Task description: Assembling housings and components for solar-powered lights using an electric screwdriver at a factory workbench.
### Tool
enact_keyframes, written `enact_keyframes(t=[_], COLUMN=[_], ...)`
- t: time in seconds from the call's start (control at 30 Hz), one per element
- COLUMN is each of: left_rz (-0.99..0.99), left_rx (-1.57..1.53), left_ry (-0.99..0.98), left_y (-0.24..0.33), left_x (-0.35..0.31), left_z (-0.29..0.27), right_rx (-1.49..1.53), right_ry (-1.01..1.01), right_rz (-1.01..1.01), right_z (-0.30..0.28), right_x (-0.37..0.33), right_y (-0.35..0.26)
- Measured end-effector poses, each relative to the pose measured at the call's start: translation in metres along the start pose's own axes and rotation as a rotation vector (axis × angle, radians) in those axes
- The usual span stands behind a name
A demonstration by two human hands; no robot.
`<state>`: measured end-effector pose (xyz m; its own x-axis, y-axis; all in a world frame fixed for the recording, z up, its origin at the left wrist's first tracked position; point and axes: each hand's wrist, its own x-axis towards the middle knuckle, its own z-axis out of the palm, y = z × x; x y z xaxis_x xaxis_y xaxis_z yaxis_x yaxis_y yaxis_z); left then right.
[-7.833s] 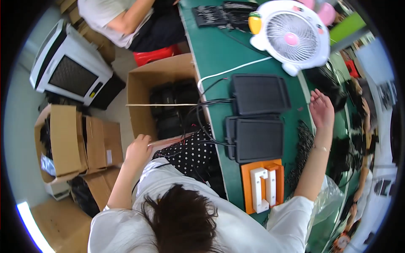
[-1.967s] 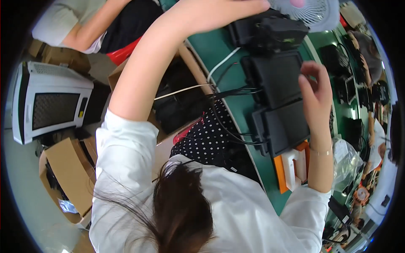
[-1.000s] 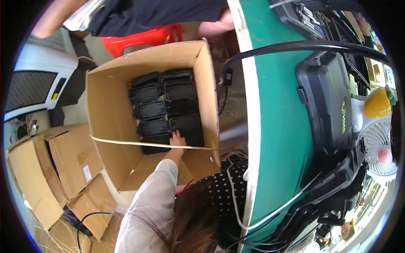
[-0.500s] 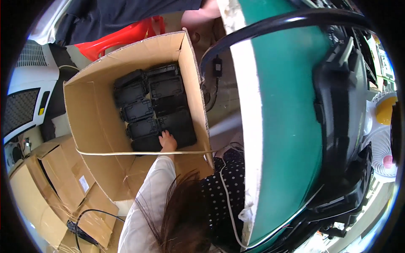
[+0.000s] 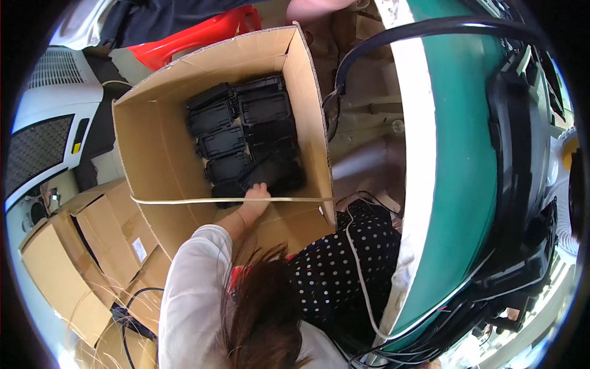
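My left hand (image 5: 258,192) reaches down into a large open cardboard box (image 5: 147,138). Its fingers are closed on the near edge of a black plastic case (image 5: 276,172), which sits tilted over the others. Several similar black cases (image 5: 221,142) lie in two columns at the bottom of the box. A pale cord (image 5: 184,201) stretches across the box opening, passing over my hand. My right hand is not in view.
A green-topped table (image 5: 461,154) with a white edge stands on the right, bearing black plastic parts (image 5: 522,141). A thick black hose (image 5: 430,27) arches over it. Closed cartons (image 5: 98,246) stand at lower left. Beyond the box are a red stool (image 5: 196,37) and another person's dark clothing (image 5: 160,18).
My left hand has shifted toward the near side of the box, its fingers now closed on a case that has tipped up. The whole view has swung, moving the box and table rightward.
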<state>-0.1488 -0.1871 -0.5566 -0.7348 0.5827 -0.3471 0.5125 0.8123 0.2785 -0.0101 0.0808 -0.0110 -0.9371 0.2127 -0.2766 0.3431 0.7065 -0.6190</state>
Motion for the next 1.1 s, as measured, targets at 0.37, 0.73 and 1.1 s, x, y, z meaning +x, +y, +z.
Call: enact_keyframes(t=[0.37,0.73,1.1], left_rz=[-0.404,-0.533,-0.540], left_rx=[-0.195,0.071,0.211], left_ry=[0.158,-0.316,-0.307], left_y=[0.012,0.035,-0.053], left_x=[0.037,0.057,0.002], left_z=[0.033,0.070,0.163], right_rx=[0.028,0.083,0.169], right_ry=[0.110,0.018,-0.012], right_rz=[-0.042,-0.153,-0.151], right_z=[0.007,-0.005,-0.011], right_x=[-0.003,0.005,0.014], right_y=[0.006,0.045,0.066])
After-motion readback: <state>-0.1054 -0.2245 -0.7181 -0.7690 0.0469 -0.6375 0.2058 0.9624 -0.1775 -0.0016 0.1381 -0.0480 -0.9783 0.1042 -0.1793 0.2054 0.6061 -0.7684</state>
